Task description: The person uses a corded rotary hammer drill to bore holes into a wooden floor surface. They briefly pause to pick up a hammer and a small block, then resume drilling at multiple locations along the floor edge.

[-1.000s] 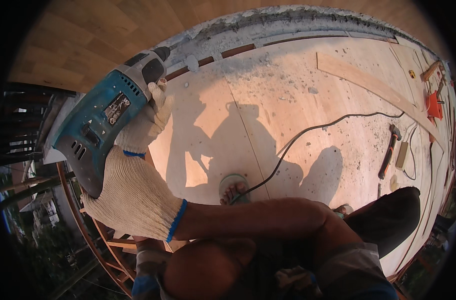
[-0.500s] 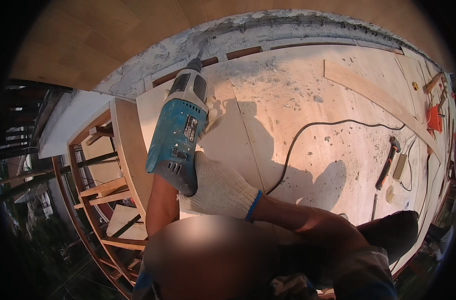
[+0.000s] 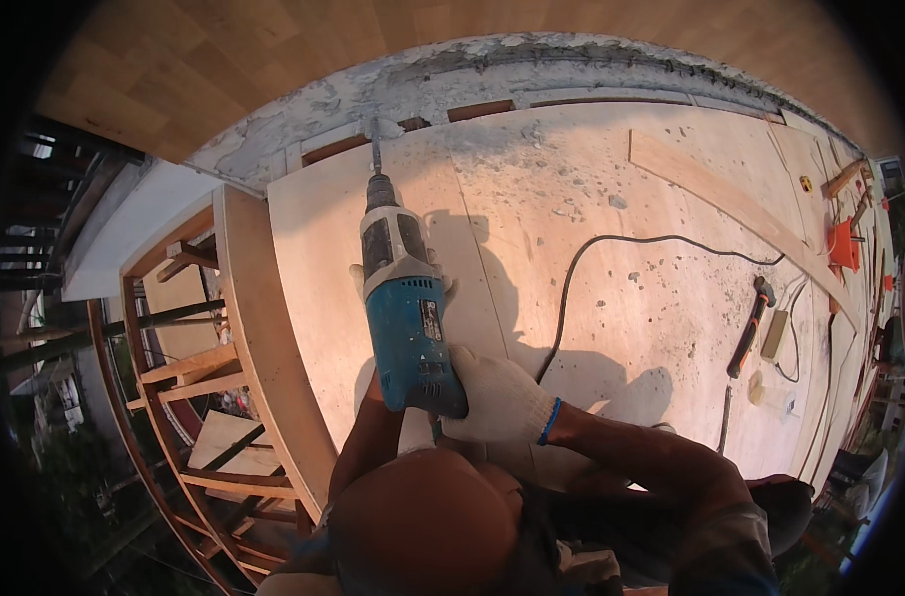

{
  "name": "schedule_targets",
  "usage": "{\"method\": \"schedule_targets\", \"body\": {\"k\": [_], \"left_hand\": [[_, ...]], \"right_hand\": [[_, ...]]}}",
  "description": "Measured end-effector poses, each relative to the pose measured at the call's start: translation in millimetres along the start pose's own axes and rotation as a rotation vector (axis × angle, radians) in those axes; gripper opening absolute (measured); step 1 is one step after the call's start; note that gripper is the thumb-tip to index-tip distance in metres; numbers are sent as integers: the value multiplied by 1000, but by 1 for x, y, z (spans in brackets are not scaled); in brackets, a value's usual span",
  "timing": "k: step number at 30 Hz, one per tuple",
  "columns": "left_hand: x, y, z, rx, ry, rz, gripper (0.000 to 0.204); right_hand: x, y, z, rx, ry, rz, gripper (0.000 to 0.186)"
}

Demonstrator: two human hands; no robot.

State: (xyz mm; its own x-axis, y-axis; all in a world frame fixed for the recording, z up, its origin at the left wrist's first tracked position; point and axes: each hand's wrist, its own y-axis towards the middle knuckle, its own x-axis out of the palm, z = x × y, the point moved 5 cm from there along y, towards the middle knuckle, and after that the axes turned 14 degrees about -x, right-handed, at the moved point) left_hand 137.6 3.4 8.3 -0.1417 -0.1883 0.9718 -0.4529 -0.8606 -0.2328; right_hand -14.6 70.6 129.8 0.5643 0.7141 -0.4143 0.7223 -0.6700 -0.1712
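Observation:
A teal and grey hammer drill (image 3: 409, 328) lies across the middle of the view, its long bit (image 3: 377, 149) pointing away from me. The bit's tip is over the broken concrete edge (image 3: 333, 104); whether it touches I cannot tell. My right hand (image 3: 502, 399), in a white knit glove with a blue cuff, is closed round the rear handle. Farther forward, my gloved left hand (image 3: 447, 286) holds the drill body from underneath; only its fingertips show at the sides, the rest being hidden. Below the drill is a pale plywood sheet (image 3: 323, 223).
Concrete crumbs (image 3: 616, 202) litter the plywood. To the right are a black cord (image 3: 611, 238), a loose board (image 3: 711, 189), a hammer (image 3: 751, 328), a chisel-like rod (image 3: 725, 417) and an orange-red object (image 3: 844, 246). An open timber frame (image 3: 209, 377) drops away at left. Wooden panelling (image 3: 274, 50) hangs over the far side.
Both hands have drawn the drill back toward me and turned its rear to the right. The bit, earlier mostly hidden at the concrete, now shows at greater length and farther left.

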Motion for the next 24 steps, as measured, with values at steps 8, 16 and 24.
{"method": "schedule_targets", "body": {"k": [8,16,24], "left_hand": [[-17,-20,-12,-64,-30,92,106],[-1,-1,-25,-150,34,49,102],[-18,-36,-41,-184,35,93,99]], "right_hand": [[15,-23,-9,73,23,21,72],[24,-43,-18,216,149,169,78],[26,-52,-6,180,260,77,75]]}}
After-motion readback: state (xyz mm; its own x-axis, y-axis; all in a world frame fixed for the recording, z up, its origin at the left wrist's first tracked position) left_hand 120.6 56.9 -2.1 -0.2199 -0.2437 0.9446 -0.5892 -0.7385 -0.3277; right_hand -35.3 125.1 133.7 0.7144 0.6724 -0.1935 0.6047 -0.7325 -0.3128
